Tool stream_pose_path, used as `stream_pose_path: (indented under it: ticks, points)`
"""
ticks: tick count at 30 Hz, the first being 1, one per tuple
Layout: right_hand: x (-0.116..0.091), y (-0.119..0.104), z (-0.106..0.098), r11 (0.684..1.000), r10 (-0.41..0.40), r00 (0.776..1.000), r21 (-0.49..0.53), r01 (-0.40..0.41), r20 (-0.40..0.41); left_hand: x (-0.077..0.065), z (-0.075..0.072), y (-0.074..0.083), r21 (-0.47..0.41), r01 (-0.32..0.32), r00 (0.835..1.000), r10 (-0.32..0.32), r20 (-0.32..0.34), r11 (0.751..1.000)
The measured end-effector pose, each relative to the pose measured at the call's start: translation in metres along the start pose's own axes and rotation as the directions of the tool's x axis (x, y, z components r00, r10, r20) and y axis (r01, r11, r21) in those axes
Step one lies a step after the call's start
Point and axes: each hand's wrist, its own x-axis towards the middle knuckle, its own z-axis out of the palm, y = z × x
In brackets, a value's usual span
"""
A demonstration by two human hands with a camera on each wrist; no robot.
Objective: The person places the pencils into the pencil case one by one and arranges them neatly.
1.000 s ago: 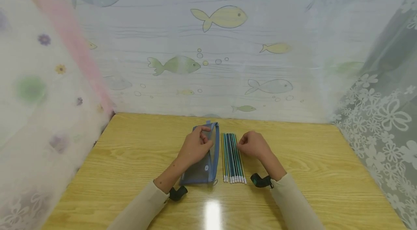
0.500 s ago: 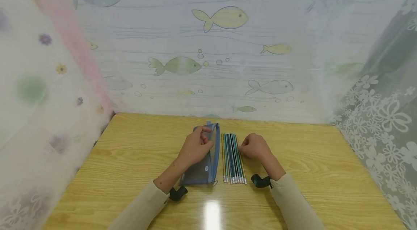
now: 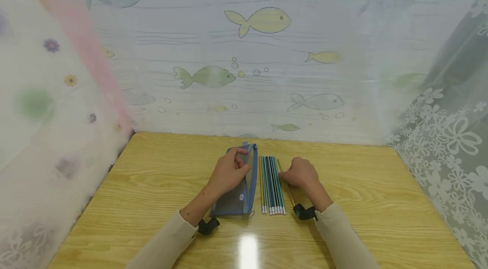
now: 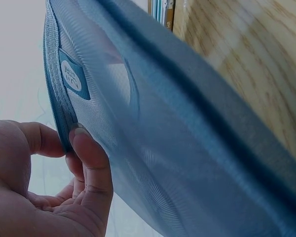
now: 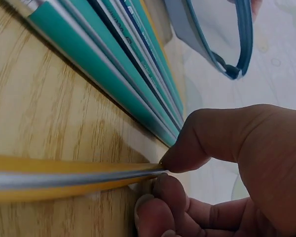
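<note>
My left hand (image 3: pixel 228 172) pinches the zip edge of a blue mesh zip pouch (image 3: pixel 230 203) between thumb and finger, and the pouch's mouth gapes. A white oval label (image 4: pixel 72 76) shows inside that edge in the left wrist view. To the pouch's right lies a row of several pencils (image 3: pixel 271 184), mostly green and dark blue, their eraser ends toward me. Just right of the row, my right hand (image 3: pixel 302 172) pinches a yellow pencil (image 5: pixel 79 180) with a silver stripe by thumb and fingertips. This pencil slants apart from the row, its near end partly hidden by the wrist camera.
Everything lies on a wood-grain table (image 3: pixel 160 176). A fish-print curtain (image 3: pixel 259 70) hangs behind the table's far edge. Flowered fabric (image 3: pixel 57 133) stands on the left and lacy fabric (image 3: pixel 450 133) on the right. Both wrists carry a small black camera (image 3: pixel 304 212).
The yellow pencil at the row's right edge has been drawn away to the right, and a gap has opened beside the row. My left hand and the pouch stay nearly where they were.
</note>
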Motion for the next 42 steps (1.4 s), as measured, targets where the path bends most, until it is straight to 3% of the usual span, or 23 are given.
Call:
stream_pose_path:
  ticks: [8,19,42]
  points:
    - [0.0,0.002,-0.001,0.999,0.014,1.0,-0.036,-0.014,-0.02,0.001,0.0,0.004,0.017,0.001,1.0,-0.001,0.002,1.0]
    - [0.002,0.001,-0.007,1.0,0.018,1.0,-0.024,-0.018,0.013,0.001,0.0,0.008,0.03,0.008,1.0,-0.008,0.008,1.0]
    - [-0.01,-0.019,-0.028,0.98,-0.112,0.992,0.17,0.101,0.054,0.002,-0.004,0.019,0.04,0.024,1.0,-0.025,0.014,0.999]
